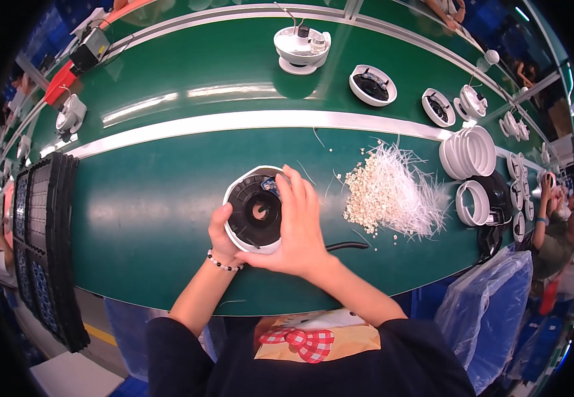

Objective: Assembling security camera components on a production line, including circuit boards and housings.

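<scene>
Green, smooth and faintly glossy, the worktable (135,225) spread under the person's two hands. Both hands grasped one round shell (242,225), white outside with a black core, held above the table's near half. At its left side the left hand (222,239) had its thumb against the rim, other fingers out of sight, a beaded bracelet (224,264) circling the wrist. From the right, the right hand (299,225) wrapped the rim, fingertips close to a small blue circuit board (270,185) at the core's upper edge. A black cable (348,245) lay just beyond the right wrist. Farther right sat a heap of thin white strips (414,192) mixed along its left side with small cream bits (361,202), then a cluster of white rings (452,155). Black trays (47,231) stood stacked at the table's left end. Past a pale metal rail (247,120), a white appliance (302,47) and two dark-centred white bowls (373,86) rested on another green surface (221,59). Off to the right, a co-worker (555,231) was partly visible.
</scene>
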Demonstrator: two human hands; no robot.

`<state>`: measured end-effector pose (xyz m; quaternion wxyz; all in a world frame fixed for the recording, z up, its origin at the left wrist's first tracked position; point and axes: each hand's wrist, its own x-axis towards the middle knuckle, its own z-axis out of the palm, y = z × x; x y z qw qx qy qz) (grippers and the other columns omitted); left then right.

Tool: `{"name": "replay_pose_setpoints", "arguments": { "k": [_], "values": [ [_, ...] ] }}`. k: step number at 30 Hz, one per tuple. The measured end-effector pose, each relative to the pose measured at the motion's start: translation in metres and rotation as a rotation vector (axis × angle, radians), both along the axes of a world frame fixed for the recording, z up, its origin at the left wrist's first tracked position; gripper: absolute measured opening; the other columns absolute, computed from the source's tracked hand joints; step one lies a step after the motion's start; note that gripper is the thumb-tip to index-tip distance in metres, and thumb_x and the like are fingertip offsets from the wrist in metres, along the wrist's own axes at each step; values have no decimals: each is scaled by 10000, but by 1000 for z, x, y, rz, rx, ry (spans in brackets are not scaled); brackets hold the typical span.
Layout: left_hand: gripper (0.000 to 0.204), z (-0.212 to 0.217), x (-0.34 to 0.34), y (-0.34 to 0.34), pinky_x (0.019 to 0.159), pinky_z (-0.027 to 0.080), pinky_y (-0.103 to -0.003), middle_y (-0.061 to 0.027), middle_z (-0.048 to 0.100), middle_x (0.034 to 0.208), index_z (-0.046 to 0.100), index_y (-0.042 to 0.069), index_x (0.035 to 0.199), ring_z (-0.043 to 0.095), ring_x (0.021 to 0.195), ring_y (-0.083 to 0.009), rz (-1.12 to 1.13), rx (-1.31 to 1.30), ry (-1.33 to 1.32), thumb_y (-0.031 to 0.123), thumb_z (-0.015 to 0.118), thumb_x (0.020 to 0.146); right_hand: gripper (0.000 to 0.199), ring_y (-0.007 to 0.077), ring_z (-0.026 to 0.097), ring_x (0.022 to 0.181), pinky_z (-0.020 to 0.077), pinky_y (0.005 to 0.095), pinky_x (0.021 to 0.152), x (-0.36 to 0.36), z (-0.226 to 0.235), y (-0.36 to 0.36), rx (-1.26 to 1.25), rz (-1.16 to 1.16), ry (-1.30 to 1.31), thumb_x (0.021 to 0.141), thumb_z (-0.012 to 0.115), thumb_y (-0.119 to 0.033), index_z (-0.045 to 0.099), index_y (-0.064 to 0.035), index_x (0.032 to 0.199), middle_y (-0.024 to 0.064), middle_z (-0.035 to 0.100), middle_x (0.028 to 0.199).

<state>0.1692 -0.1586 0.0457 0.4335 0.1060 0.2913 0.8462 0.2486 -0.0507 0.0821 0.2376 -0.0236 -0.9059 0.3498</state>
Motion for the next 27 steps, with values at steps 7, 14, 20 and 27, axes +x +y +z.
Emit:
{"name": "replay_pose_setpoints", "arguments": {
  "k": [7, 14, 20, 27],
  "values": [
    [853, 27, 13, 21, 992, 307, -373, -163, 293, 1306, 162, 11, 1313, 362, 1174, -268, 106, 103, 125, 288, 600, 634, 1123, 475, 83, 1232, 133, 535, 975, 9, -11, -11, -86, -115, 69, 555, 724, -469, 53, 17, 1313, 298, 59, 1344],
    [433, 36, -39, 63, 872, 420, -351, -120, 510, 1126, 411, 14, 1161, 521, 997, -228, 194, -194, -18, 313, 381, 849, 930, 469, 102, 1234, 128, 565, 967, 50, 0, 31, -55, 33, 188, 605, 713, -390, 209, -13, 1289, 270, 120, 1348],
    [312, -6, -164, 88, 751, 461, -389, -111, 531, 1047, 438, 64, 1078, 524, 967, -233, 379, -425, 115, 279, 353, 867, 967, 386, 158, 1251, 148, 587, 958, 128, 1, 51, 272, 203, -627, 514, 745, -415, 293, -3, 1263, 217, 180, 1346],
    [376, -21, -254, 103, 856, 407, -435, -170, 432, 1161, 345, -4, 1173, 458, 1062, -285, 764, -604, 215, 218, 392, 872, 778, 374, 334, 1117, 224, 527, 948, 142, -3, 48, 336, 158, -538, 546, 698, -246, 369, 3, 1206, 240, 320, 1237]
  ]
}}
